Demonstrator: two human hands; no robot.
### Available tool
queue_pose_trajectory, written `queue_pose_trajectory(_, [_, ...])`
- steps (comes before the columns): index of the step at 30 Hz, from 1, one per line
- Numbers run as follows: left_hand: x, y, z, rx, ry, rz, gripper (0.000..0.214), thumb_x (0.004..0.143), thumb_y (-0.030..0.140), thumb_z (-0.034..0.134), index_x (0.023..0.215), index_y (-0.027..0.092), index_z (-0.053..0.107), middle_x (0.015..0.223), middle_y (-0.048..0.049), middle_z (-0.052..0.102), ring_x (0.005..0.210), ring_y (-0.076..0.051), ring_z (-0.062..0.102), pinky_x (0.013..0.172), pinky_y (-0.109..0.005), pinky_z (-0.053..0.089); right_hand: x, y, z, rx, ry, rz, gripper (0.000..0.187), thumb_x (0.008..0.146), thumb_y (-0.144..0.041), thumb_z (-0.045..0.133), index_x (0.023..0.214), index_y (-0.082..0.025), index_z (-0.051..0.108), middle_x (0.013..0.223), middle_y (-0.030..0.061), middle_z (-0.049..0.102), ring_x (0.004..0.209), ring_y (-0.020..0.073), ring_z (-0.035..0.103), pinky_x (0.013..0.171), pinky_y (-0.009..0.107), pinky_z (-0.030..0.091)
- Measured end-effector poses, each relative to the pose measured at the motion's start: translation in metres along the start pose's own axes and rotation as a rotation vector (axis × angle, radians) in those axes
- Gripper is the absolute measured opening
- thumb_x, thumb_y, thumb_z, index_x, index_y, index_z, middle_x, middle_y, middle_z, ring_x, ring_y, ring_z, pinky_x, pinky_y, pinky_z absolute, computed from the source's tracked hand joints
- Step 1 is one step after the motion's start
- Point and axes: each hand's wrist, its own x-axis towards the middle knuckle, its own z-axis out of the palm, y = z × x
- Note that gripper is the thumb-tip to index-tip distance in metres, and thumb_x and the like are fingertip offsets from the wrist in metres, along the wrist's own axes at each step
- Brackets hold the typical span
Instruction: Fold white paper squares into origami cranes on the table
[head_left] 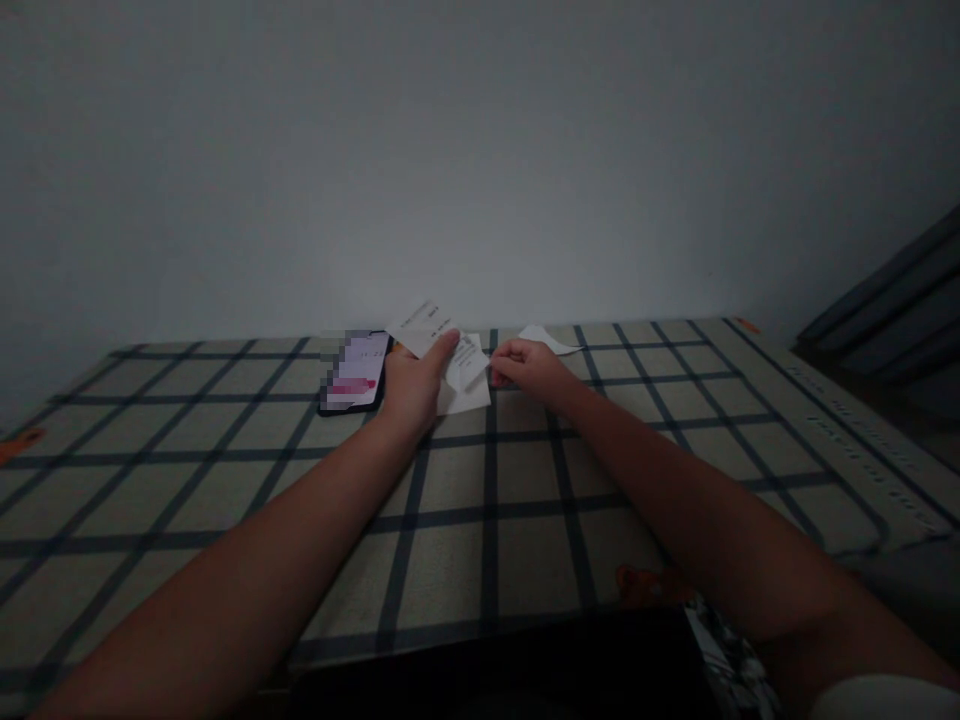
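My left hand (pixel 415 385) is closed around a printed paper slip, which looks like a receipt (pixel 421 325), with the thumb pressed on top. The slip is tilted, and dark print shows on both sides of the thumb. Under it, a pale sheet of paper (pixel 469 401) shows near the tablecloth. Just right of the slip's edge, my right hand (pixel 529 366) has its fingers curled into a pinch; whatever is between them is hidden. A white piece of paper (pixel 546 337) with a raised edge lies behind the right hand.
Left of my left hand lies a phone (pixel 358 372) with a lit, partly blurred screen. A checked tablecloth (pixel 225 480) covers the table up to the wall (pixel 480 160). Dark ridged material (pixel 892 285) stands at the right, and a black surface (pixel 510 665) is at the near edge.
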Motion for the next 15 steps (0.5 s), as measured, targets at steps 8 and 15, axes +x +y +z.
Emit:
queue_pose_trajectory(8, [-0.008,-0.001,0.001,0.103,-0.262,-0.225,0.041,0.061,0.031,0.085,0.095,0.012,0.073,0.101,-0.0156,0.075,0.084,-0.029,0.073,0.080,-0.043,0.057,0.002,-0.002,-0.004,0.069,0.022,-0.039,0.017,0.082,-0.033,0.060,0.077,-0.017,0.061,0.071,0.0001,0.064,0.066,0.0106,0.059,0.067,0.025,0.050])
queue_pose_trajectory(15, [-0.010,0.003,-0.002,0.275,-0.417,-0.190,0.034,0.064,0.030,0.082,0.095,0.017,0.077,0.102,-0.0130,0.076,0.088,-0.027,0.072,0.081,-0.039,0.055,-0.002,-0.007,-0.007,-0.009,-0.028,-0.096,0.018,0.075,-0.033,0.067,0.082,-0.016,0.066,0.078,0.0011,0.068,0.073,0.0125,0.062,0.073,0.028,0.050])
